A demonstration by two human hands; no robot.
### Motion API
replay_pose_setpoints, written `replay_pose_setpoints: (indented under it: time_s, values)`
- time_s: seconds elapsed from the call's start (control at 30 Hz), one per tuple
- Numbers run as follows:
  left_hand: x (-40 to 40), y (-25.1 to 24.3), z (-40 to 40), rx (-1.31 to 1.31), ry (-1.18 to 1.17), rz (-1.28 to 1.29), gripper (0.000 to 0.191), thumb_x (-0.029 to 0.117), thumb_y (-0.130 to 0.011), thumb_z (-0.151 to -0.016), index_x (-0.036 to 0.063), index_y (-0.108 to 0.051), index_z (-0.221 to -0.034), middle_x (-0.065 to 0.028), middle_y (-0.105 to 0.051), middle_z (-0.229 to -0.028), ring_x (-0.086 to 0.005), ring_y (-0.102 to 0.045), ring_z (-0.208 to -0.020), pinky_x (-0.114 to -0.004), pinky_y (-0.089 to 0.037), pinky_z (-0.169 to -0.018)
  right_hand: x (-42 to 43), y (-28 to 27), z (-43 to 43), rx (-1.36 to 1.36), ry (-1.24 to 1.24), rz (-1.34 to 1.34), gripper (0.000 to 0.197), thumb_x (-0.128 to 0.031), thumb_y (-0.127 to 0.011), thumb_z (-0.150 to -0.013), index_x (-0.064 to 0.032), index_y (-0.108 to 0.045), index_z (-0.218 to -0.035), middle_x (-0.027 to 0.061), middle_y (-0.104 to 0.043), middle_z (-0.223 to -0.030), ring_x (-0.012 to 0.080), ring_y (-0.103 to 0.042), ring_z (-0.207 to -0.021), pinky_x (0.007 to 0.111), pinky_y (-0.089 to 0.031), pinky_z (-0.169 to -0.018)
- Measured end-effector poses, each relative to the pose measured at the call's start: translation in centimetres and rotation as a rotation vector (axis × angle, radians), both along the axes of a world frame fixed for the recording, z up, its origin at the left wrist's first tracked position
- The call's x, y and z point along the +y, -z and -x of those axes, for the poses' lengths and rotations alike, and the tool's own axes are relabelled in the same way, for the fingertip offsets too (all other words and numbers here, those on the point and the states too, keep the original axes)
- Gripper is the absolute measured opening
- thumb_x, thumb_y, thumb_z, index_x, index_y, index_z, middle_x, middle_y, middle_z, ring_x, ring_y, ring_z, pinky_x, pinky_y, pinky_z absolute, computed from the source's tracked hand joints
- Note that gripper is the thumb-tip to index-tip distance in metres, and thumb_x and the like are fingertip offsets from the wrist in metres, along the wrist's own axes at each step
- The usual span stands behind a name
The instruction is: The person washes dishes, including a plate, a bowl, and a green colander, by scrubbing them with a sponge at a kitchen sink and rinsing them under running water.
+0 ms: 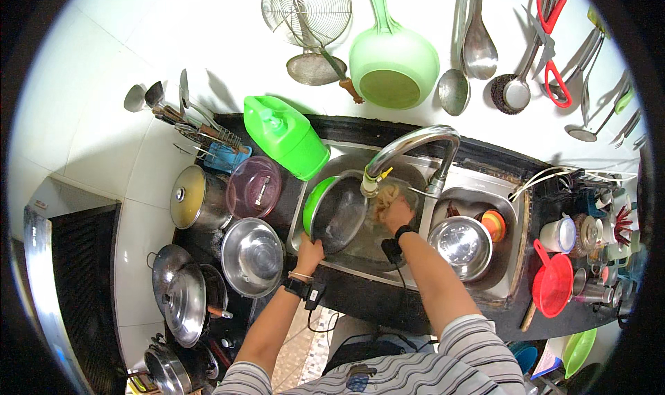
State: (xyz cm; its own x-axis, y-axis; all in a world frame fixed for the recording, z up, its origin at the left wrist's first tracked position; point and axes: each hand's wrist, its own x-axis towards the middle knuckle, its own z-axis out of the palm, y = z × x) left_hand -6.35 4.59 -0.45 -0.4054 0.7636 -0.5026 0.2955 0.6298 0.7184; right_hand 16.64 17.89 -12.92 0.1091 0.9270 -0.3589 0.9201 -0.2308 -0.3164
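My left hand (310, 255) grips the near rim of a round pan (340, 215) with a dark inside and a bright green outside, tilted in the left basin of a steel sink (358, 266). In the same basin, under the faucet, my right hand (399, 214) holds a pale tan cloth (387, 197) over a clear container or bowl, whose outline is hard to make out. The chrome faucet (415, 135) arches above, with a small yellow lever at its spout. Both wrists wear black straps with cabled devices.
A green plastic jug (286, 135) stands behind the left basin. A steel bowl (461, 247) and an orange cup (492, 225) lie in the right basin. Left are another steel bowl (252, 257), a pink plastic bowl (254, 187) and pots. A red strainer (553, 286) lies right.
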Motion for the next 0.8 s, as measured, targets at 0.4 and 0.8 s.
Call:
replay_pose_setpoints:
  time_s: [0.4, 0.8]
  values:
    - [2.0, -1.1, -1.6, -0.87, -0.131, 0.159, 0.06, 0.027, -0.05, -0.09, -0.0111, -0.023, -0.128, -0.0198, -0.042, -0.122, -0.0303, -0.057, -0.099, -0.035, -0.05, -0.082, -5.5, -0.7, 3.0, 1.4, 0.618, 1.108, 0.029, -0.015, -0.053, -0.085, 0.0084, -0.045, -0.1, 0.0194, -0.054, -0.09, 0.027, -0.06, -0.078, 0.032, -0.053, -0.064]
    - [-0.7, -0.9, -0.6, -0.008, 0.201, -0.153, 0.052, 0.021, -0.059, -0.08, -0.0024, -0.041, -0.123, -0.018, -0.046, -0.122, -0.0301, -0.049, -0.109, -0.036, -0.039, -0.091, -2.1, -0.8, 3.5, 1.369, 0.812, 0.691, 0.02, -0.009, -0.049, -0.086, 0.0085, -0.044, -0.095, 0.018, -0.057, -0.083, 0.0274, -0.061, -0.065, 0.036, -0.055, -0.059]
